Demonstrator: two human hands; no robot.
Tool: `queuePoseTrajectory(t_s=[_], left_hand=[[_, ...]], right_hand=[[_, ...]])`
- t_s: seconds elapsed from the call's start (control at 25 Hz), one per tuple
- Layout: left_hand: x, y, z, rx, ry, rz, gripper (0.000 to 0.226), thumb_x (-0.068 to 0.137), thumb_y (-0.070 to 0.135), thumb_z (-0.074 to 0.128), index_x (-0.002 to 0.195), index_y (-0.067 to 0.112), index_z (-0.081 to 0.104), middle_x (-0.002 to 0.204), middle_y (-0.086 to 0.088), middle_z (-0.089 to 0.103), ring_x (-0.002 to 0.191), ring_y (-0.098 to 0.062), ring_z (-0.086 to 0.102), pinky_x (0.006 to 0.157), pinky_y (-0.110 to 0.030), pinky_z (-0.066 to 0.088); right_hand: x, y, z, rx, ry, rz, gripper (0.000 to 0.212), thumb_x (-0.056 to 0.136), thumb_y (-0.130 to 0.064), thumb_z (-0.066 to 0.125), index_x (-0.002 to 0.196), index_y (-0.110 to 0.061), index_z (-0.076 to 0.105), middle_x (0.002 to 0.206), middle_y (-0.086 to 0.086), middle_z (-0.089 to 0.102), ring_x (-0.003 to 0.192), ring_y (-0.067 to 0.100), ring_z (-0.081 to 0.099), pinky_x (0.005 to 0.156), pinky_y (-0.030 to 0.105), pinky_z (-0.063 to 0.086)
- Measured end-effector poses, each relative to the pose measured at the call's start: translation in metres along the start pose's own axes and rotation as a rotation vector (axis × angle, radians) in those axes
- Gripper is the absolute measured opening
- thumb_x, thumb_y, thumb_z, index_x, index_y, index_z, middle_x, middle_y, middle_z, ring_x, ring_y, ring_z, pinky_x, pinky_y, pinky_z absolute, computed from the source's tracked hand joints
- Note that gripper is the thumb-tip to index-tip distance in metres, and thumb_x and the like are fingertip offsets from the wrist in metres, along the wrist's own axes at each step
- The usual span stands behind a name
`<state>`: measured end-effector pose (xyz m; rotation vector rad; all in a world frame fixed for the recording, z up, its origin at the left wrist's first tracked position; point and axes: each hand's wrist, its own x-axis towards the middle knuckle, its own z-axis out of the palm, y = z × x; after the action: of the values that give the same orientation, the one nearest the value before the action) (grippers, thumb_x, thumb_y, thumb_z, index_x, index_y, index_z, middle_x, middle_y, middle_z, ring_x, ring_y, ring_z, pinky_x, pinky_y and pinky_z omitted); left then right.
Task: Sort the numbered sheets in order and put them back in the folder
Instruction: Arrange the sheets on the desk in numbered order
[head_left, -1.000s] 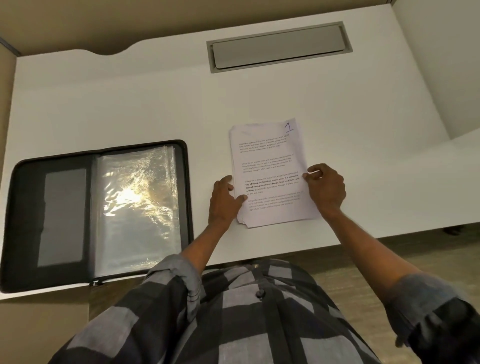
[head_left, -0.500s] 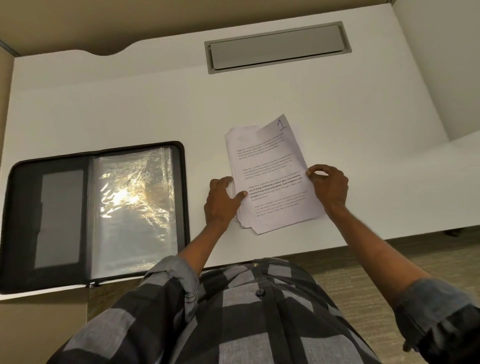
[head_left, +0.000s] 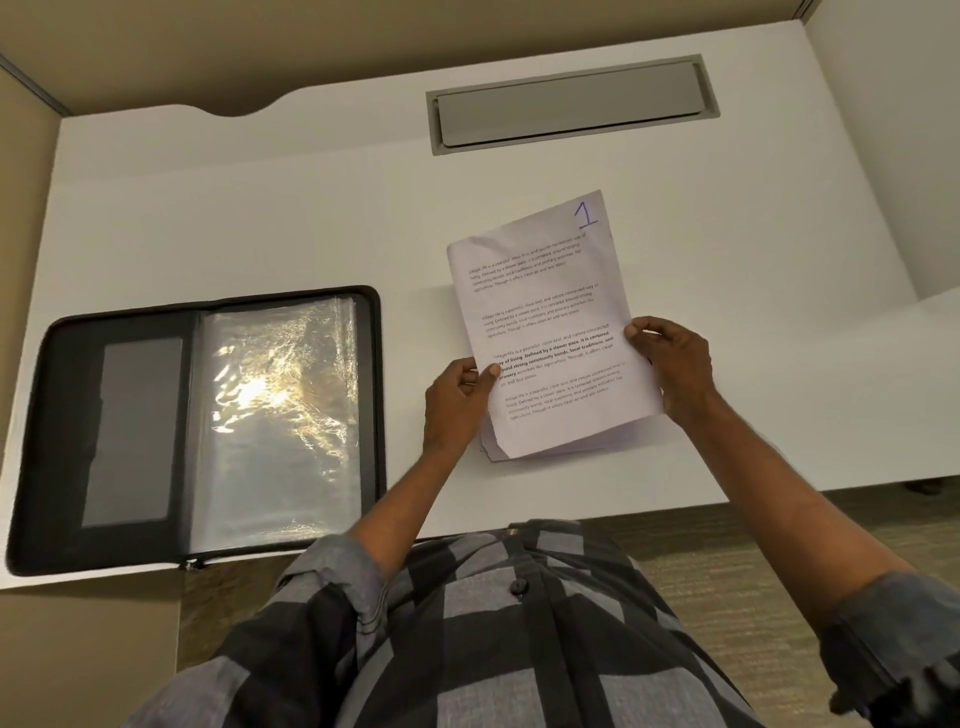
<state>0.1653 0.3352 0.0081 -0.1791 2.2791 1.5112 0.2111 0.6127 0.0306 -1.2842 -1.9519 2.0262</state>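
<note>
- Head view: stack of numbered sheets (head_left: 545, 312), top page marked "1", held tilted over the white worktop (head_left: 234, 208), to the right of the open folder (head_left: 72, 364) and apart from it.
- Left hand (head_left: 454, 410) and right hand (head_left: 670, 364): each grips one side edge of the stack, fingers curled.
- Handling advice: tap the edges square, then slide the stack in flat.
- Materials: thin, creased paper; glossy, crinkled plastic sleeve (head_left: 280, 415); black cover with rounded corners.

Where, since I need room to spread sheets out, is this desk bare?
Bare: the strip between folder and sheets, the band between sheets and cable hatch, and desk right of the right hand. Crowded: near left, under the folder.
</note>
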Motion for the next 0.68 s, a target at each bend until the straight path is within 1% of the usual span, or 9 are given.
queuePoseTrajectory(t_s=[0.04,0.08,0.12,0.16,0.28,0.4,0.52,0.6,0.68], left_hand=[[0.002,0.0,-0.005,-0.061,-0.001,-0.009,0.017,0.095,0.039,0.071,0.099,0.023,0.067,0.093,0.002,0.073,0.09,-0.021,0.07,0.08,-0.042,0.061],[0.005,0.001,-0.011,-0.117,0.005,-0.019,0.019,0.094,0.038,0.072,0.097,0.019,0.069,0.093,-0.003,0.075,0.092,-0.026,0.072,0.081,-0.048,0.061],[0.008,0.002,-0.019,-0.158,0.021,-0.039,0.022,0.093,0.038,0.072,0.097,0.016,0.071,0.095,-0.005,0.077,0.094,-0.029,0.072,0.083,-0.051,0.061],[0.013,0.003,-0.029,-0.193,0.035,-0.054,0.024,0.093,0.037,0.073,0.099,0.014,0.072,0.097,-0.004,0.078,0.096,-0.029,0.073,0.084,-0.051,0.06],[0.028,0.007,-0.071,-0.245,0.059,-0.065,0.019,0.094,0.03,0.074,0.108,0.016,0.074,0.102,0.0,0.079,0.097,-0.021,0.074,0.085,-0.041,0.061],[0.051,0.009,-0.116,-0.257,0.07,-0.07,0.023,0.095,0.022,0.072,0.115,0.011,0.074,0.105,-0.002,0.078,0.098,-0.019,0.075,0.087,-0.035,0.061],[0.083,0.01,-0.18,-0.23,0.08,-0.069,0.02,0.098,0.017,0.068,0.116,0.014,0.074,0.107,0.0,0.078,0.1,-0.019,0.074,0.087,-0.035,0.061],[0.108,0.009,-0.226,-0.224,0.067,-0.057,0.018,0.098,0.014,0.066,0.113,0.016,0.075,0.105,0.001,0.078,0.102,-0.02,0.074,0.087,-0.035,0.061],[0.134,0.009,-0.276,-0.215,0.063,-0.04,0.017,0.097,0.011,0.066,0.109,0.019,0.075,0.102,0.0,0.079,0.1,-0.02,0.074,0.089,-0.037,0.06]], right_hand=[[-0.001,-0.002,0.005,0.007,-0.019,0.0,0.013,0.086,-0.019,0.08,0.098,-0.017,0.078,0.086,0.0,0.077,0.073,0.01,0.067,0.076,0.03,0.057],[-0.001,-0.004,0.011,0.015,-0.042,0.0,0.013,0.087,-0.017,0.079,0.1,-0.016,0.077,0.086,-0.001,0.076,0.072,0.01,0.066,0.073,0.028,0.055],[-0.002,-0.006,0.018,0.018,-0.074,-0.005,0.014,0.088,-0.014,0.077,0.102,-0.016,0.076,0.087,0.0,0.076,0.073,0.01,0.066,0.072,0.027,0.054],[-0.001,-0.009,0.027,0.016,-0.113,-0.01,0.015,0.089,-0.012,0.076,0.104,-0.017,0.076,0.089,0.0,0.075,0.075,0.011,0.065,0.073,0.027,0.054],[-0.003,-0.021,0.061,-0.008,-0.217,-0.049,0.02,0.091,-0.007,0.073,0.11,-0.013,0.073,0.093,0.003,0.074,0.078,0.011,0.066,0.071,0.024,0.055],[-0.005,-0.034,0.107,-0.061,-0.226,-0.117,0.014,0.091,-0.005,0.073,0.104,-0.01,0.071,0.087,0.006,0.068,0.074,0.01,0.062,0.066,0.021,0.053],[-0.005,-0.051,0.177,-0.123,-0.256,-0.2,0.014,0.091,-0.005,0.071,0.103,-0.012,0.075,0.08,0.004,0.067,0.068,0.009,0.056,0.067,0.024,0.051],[-0.005,-0.064,0.226,-0.149,-0.273,-0.239,0.015,0.091,-0.006,0.071,0.102,-0.014,0.076,0.082,0.009,0.069,0.073,0.013,0.058,0.071,0.029,0.054],[-0.006,-0.075,0.28,-0.169,-0.282,-0.272,0.015,0.092,-0.007,0.071,0.103,-0.016,0.077,0.094,0.015,0.074,0.081,0.017,0.063,0.08,0.034,0.058]])
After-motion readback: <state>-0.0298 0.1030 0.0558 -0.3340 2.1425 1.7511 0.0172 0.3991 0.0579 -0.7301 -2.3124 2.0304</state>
